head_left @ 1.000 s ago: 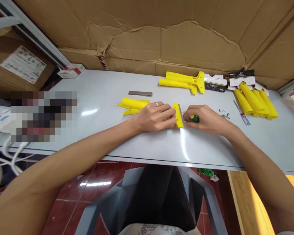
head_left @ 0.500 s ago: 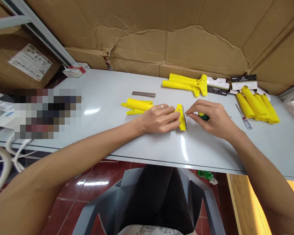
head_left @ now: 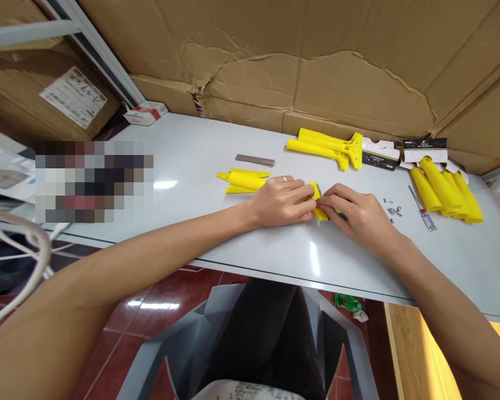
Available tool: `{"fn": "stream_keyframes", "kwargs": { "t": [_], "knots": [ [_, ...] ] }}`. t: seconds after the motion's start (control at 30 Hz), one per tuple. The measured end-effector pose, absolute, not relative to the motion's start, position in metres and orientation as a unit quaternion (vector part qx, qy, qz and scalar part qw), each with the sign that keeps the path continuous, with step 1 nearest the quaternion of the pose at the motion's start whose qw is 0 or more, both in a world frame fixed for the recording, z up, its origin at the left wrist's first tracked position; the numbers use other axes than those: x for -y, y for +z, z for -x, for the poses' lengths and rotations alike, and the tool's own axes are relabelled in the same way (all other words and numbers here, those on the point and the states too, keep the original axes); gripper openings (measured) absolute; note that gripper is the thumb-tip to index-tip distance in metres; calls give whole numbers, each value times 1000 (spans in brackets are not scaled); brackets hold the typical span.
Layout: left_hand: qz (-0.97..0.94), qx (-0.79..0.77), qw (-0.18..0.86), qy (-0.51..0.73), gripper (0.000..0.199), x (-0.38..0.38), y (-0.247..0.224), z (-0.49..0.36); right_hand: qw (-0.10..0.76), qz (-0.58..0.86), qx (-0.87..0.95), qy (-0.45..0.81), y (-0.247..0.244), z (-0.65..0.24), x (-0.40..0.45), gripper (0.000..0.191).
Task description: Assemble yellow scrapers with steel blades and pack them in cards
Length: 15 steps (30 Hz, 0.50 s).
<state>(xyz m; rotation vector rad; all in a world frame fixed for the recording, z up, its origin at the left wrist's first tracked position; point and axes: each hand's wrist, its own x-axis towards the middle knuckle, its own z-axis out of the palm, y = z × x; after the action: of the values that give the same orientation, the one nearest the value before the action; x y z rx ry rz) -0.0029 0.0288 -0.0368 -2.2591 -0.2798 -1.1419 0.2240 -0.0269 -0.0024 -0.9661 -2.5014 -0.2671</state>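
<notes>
My left hand (head_left: 280, 203) is closed round a yellow scraper (head_left: 315, 191), pressing it down on the grey-white table. A thin metal blade lies along the scraper head's right edge. My right hand (head_left: 361, 215) has its thumb and fingertips pinched against that head; whatever tiny part they hold is too small to make out. Tucked under the same hand is a green-and-yellow handle (head_left: 340, 214), like a screwdriver's, mostly hidden. Left of the scraper lie more yellow scraper pieces (head_left: 245, 180). Flat grey blades (head_left: 255, 160) rest behind them.
Several small metal screws or nuts (head_left: 395, 211) are scattered right of my right hand. Beyond them lies a clear-handled screwdriver (head_left: 427, 218) near yellow handles (head_left: 445, 189) with black-and-white cards. More yellow scrapers (head_left: 329, 147) lie at the back, before a cardboard wall (head_left: 250, 83).
My right hand has moved left, and its fingertips now touch the scraper head, which has tilted. The view has shifted slightly, and the small metal parts have come into sight.
</notes>
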Motion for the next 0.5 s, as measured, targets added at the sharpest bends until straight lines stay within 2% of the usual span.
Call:
{"fn": "stream_keyframes", "kwargs": {
  "t": [0.17, 0.33, 0.5],
  "knots": [
    [846, 118, 281, -437, 23, -28, -40, 2, 203, 339, 914, -90, -3, -225, 27, 24],
    [852, 124, 268, -433, 23, -28, -41, 0, 184, 333, 925, 8, 3, -231, 26, 27],
    [857, 139, 247, -431, 22, -30, -43, -1, 166, 330, 927, 72, 12, -237, 24, 37]
  ]
}}
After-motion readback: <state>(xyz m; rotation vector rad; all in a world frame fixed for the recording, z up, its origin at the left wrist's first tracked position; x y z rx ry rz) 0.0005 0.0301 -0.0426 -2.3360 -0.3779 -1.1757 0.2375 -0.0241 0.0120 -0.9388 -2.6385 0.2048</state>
